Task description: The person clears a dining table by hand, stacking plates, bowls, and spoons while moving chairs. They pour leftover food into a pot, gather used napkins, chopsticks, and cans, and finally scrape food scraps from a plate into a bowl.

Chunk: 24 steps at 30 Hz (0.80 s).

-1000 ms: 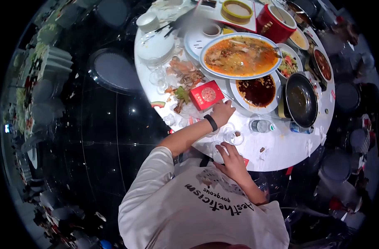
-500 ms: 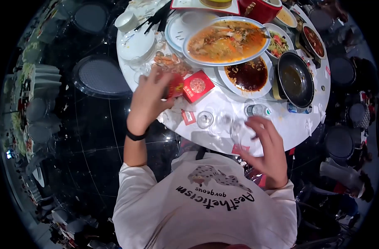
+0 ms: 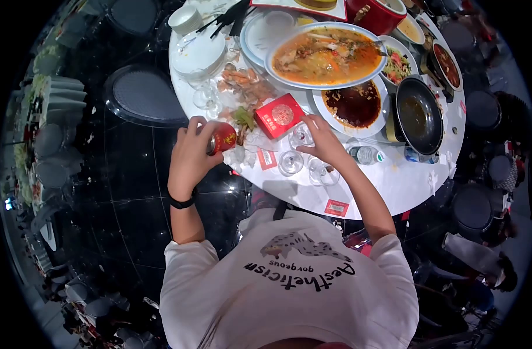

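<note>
My left hand [image 3: 191, 154], with a black band on its wrist, grips a red drink can [image 3: 223, 139] tilted on its side by the table's left edge. My right hand [image 3: 323, 138] reaches forward, thumb and fingers around a clear stemmed glass [image 3: 301, 137]. Beside that glass sits a red box [image 3: 279, 116] with a round pale emblem. Two more clear glasses stand nearer me, one glass [image 3: 290, 163] below the box and another glass [image 3: 324, 173] to its right. Shell scraps [image 3: 243, 87] and a green leafy bit [image 3: 243, 118] lie left of the box.
A fish platter [image 3: 327, 55] overlaps a plate of dark sauce [image 3: 352, 106]. At the right are a black pan [image 3: 418, 116] and a water bottle [image 3: 366, 155] lying down. Stacked white plates [image 3: 199, 52] sit at the left rim. A dark chair [image 3: 141, 96] stands left of the table.
My left hand has moved left and down with the can, off the scraps. My right hand has moved forward and left, bringing one glass beside the red box.
</note>
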Each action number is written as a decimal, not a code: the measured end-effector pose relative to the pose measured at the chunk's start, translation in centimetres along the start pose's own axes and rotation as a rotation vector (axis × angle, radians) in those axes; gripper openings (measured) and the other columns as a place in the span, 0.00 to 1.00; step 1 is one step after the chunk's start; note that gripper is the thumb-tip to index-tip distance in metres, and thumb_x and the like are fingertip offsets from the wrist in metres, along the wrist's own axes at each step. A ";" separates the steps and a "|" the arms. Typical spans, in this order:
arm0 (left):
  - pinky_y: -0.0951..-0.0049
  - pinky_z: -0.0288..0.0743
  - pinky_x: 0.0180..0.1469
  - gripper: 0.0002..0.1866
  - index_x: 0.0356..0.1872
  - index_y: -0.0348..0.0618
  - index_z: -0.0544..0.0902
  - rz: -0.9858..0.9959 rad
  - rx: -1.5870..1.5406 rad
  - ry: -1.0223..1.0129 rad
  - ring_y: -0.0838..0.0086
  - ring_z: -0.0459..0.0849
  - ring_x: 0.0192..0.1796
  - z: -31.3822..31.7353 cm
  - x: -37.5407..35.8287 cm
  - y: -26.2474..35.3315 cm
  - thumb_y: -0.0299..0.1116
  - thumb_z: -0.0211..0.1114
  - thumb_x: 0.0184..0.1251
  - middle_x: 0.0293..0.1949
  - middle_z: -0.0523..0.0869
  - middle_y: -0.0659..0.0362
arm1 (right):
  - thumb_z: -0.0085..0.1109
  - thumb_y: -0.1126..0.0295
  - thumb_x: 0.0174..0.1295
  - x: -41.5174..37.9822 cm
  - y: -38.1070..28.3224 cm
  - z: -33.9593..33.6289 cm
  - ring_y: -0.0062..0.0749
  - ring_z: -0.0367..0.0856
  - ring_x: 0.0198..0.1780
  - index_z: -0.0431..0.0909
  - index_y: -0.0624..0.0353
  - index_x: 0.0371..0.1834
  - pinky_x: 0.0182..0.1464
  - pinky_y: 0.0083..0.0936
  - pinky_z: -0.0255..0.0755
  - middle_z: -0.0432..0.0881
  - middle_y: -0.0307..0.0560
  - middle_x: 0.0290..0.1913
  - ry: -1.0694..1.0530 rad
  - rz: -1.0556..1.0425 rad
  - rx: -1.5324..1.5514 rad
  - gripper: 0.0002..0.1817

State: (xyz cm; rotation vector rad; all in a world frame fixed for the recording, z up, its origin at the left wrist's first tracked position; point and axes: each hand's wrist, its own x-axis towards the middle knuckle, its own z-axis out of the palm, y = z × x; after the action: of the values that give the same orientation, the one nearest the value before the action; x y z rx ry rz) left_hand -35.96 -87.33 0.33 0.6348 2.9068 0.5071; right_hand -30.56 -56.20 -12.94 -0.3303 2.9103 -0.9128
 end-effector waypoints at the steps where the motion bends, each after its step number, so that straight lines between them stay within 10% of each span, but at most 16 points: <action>1: 0.62 0.75 0.47 0.31 0.52 0.49 0.77 -0.001 -0.002 -0.003 0.57 0.75 0.44 0.1 -0.3 -0.2 0.27 0.72 0.37 0.50 0.75 0.59 | 0.74 0.63 0.44 -0.8 -0.5 -1.3 0.59 0.66 0.60 0.60 0.56 0.65 0.59 0.42 0.70 0.63 0.60 0.62 -0.003 0.024 -0.015 0.44; 8: 0.60 0.76 0.44 0.32 0.52 0.53 0.77 -0.053 -0.040 -0.011 0.55 0.75 0.44 0.7 -1.9 -0.4 0.28 0.72 0.37 0.49 0.74 0.59 | 0.72 0.60 0.43 -9.5 -1.5 -0.7 0.56 0.67 0.58 0.64 0.54 0.63 0.50 0.40 0.77 0.66 0.54 0.61 -0.343 0.105 -0.250 0.41; 24: 0.64 0.74 0.47 0.26 0.45 0.43 0.78 0.331 -0.227 -0.061 0.58 0.77 0.49 -3.0 -1.7 9.5 0.28 0.70 0.36 0.52 0.74 0.53 | 0.69 0.66 0.48 -11.6 -3.2 -5.0 0.47 0.70 0.55 0.69 0.60 0.54 0.46 0.37 0.77 0.70 0.51 0.55 0.136 0.251 -0.147 0.29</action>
State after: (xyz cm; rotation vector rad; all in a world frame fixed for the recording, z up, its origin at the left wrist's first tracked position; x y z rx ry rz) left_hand -31.40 -80.82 6.50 1.0789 2.6420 0.8241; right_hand -19.34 -53.39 -6.98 0.0933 3.0557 -0.7124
